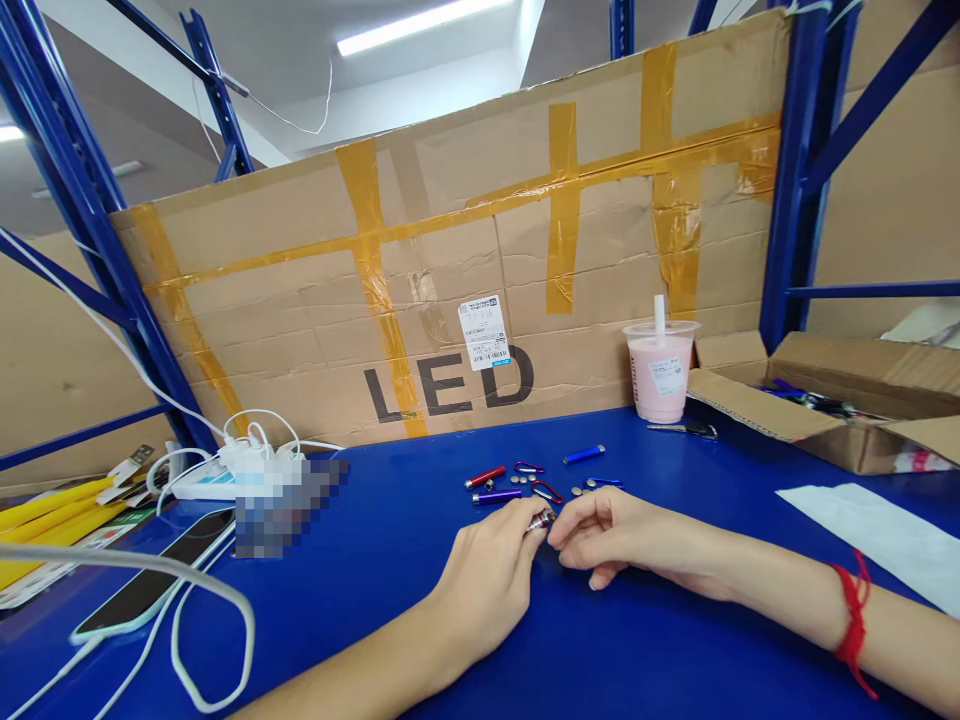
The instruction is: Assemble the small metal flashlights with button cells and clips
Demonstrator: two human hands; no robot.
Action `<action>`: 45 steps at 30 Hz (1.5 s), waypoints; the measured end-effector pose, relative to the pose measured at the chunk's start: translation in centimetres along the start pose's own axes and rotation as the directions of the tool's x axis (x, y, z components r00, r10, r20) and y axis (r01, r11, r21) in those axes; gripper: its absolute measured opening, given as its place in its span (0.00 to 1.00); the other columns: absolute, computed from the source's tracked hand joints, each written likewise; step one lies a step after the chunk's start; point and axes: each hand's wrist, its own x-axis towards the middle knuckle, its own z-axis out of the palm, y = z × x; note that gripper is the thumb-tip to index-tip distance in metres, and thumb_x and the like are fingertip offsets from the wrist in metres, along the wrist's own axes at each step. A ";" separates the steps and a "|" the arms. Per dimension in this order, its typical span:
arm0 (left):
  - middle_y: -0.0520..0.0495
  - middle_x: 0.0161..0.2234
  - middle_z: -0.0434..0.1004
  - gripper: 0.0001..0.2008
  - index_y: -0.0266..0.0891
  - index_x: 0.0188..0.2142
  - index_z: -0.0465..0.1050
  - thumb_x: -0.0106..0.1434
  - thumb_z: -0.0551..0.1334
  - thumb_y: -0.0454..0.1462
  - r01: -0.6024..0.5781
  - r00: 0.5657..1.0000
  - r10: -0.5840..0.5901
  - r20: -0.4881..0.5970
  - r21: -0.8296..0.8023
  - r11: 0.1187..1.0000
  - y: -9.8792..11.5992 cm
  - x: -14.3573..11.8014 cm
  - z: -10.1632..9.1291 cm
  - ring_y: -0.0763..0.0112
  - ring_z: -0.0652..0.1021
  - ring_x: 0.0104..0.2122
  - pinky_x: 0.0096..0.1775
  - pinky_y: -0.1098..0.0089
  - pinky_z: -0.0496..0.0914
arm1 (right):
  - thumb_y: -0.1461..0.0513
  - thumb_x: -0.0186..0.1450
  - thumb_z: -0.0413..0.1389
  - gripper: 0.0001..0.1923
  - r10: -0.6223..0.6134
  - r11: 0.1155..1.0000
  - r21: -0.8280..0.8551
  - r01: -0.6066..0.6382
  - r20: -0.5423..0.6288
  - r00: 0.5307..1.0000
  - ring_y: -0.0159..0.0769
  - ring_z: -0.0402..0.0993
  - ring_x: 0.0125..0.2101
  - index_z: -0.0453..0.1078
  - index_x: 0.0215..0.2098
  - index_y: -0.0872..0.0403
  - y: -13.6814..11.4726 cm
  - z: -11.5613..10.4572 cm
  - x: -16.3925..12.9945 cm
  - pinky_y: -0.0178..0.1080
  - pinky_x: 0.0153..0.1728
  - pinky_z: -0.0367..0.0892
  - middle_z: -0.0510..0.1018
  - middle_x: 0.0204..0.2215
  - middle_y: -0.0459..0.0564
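Head view: left hand (487, 570) pinches a metallic piece (539, 521); right hand (626, 530) half-open, seemingly empty.

left hand (491, 572): holds metallic piece (540, 520) | right hand (637, 532): just beside | blue table (405, 520): red tube (486, 477), pink drink (657, 382)

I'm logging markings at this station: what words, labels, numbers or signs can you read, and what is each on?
"LED": on the cardboard panel.
White barcode label on that panel: print too small to read.
Pink drink cup: sticker and vertical lettering too small to read.
Red metal tube, blue metal tube: no readable text.
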 end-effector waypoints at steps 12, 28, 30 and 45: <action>0.54 0.40 0.71 0.09 0.45 0.43 0.62 0.66 0.47 0.34 0.010 1.000 -0.010 0.004 0.020 1.000 -0.1 0.1 0.0 0.71 0.73 0.39 0.40 0.71 0.66 | 0.65 0.49 0.61 0.09 0.006 0.999 -0.040 -0.009 -0.081 0.997 0.25 0.69 0.29 0.72 0.30 0.58 0.1 -0.1 0.3 0.25 0.27 0.68 0.72 0.25 0.45; 0.54 0.41 0.71 0.10 0.45 0.44 0.62 0.66 0.47 0.34 0.006 1.000 -0.006 0.012 0.015 1.000 0.1 0.1 -0.2 0.71 0.73 0.39 0.40 0.70 0.66 | 0.66 0.47 0.61 0.10 0.043 0.997 -0.053 -0.048 -0.104 0.994 0.24 0.67 0.27 0.70 0.29 0.59 -0.2 0.1 0.1 0.24 0.26 0.67 0.71 0.25 0.45; 0.54 0.41 0.71 0.10 0.45 0.44 0.62 0.66 0.47 0.34 0.005 1.000 -0.006 0.011 0.017 1.000 0.1 0.1 -0.2 0.71 0.73 0.39 0.40 0.70 0.66 | 0.66 0.46 0.62 0.11 0.045 0.997 -0.053 -0.051 -0.105 0.993 0.24 0.67 0.26 0.70 0.29 0.59 -0.2 0.1 0.1 0.24 0.26 0.67 0.71 0.24 0.44; 0.53 0.41 0.71 0.10 0.45 0.44 0.62 0.66 0.47 0.34 -0.001 1.000 0.001 0.010 0.017 1.000 0.0 0.1 -0.2 0.71 0.73 0.39 0.40 0.71 0.66 | 0.66 0.46 0.62 0.11 0.047 0.997 -0.058 -0.054 -0.111 0.993 0.24 0.67 0.25 0.70 0.29 0.59 -0.2 0.2 0.2 0.25 0.26 0.66 0.71 0.23 0.44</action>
